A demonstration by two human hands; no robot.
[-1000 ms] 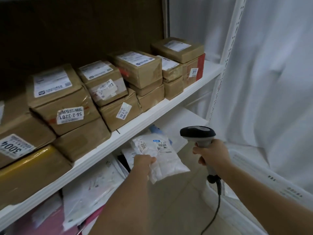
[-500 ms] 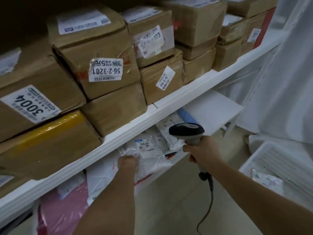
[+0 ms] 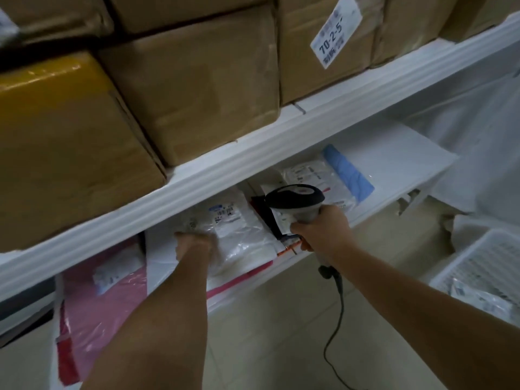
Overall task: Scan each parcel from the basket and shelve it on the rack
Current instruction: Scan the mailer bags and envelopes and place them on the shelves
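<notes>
Gripping the near edge of a white plastic parcel [image 3: 239, 235], the left hand [image 3: 194, 244] reaches under the upper shelf [image 3: 281, 142] — its fingers curl out of sight, blurred, and the parcel lies on the lower shelf [image 3: 394, 164] atop other flat mailers. Just right of that grip, the right hand [image 3: 320, 232] is wrapped round the handle of a barcode scanner [image 3: 295, 201], whose dark head points at the shelf; its cable [image 3: 334, 319] hangs below the wrist. Left of the held parcel lies a pink mailer [image 3: 107, 299]; beyond the scanner, a blue-edged packet [image 3: 349, 173]. Above the grip, brown cartons [image 3: 197, 80] fill the upper shelf, one labelled 70-2-5. Far right sits a white basket [image 3: 484, 266] — a bagged parcel [image 3: 478, 299] inside it.
</notes>
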